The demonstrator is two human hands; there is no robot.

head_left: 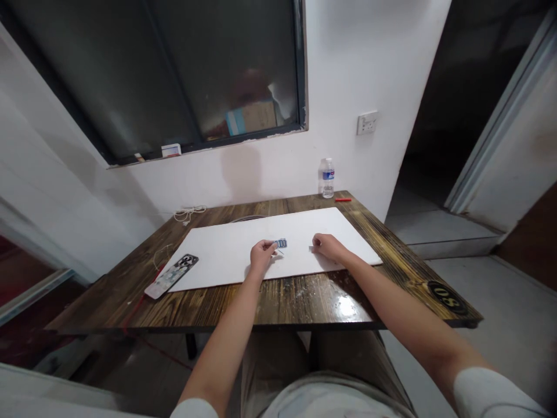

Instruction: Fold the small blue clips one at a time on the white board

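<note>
My left hand (261, 255) is closed, thumb against fingers, on the edge of a small flat blue-and-white card (282, 243) with dark blocks on its face. Just below the card a thin dark sliver (280, 252) shows, too small to name. To the right, my right hand (327, 246) is pinched closed just above the white board (226, 249). A tiny greyish piece (311, 249) shows at its fingertips, and I cannot make out what it is. The two hands are apart, both over the board.
The board lies on a dark wooden table (300, 299). A phone in a patterned case (172, 277) overlaps the board's left edge. Toward the back are a coiled white cable (190, 213), a water bottle (328, 180) and a red pen-like stick (343, 200). A round "08" plate (447, 296) marks the right corner.
</note>
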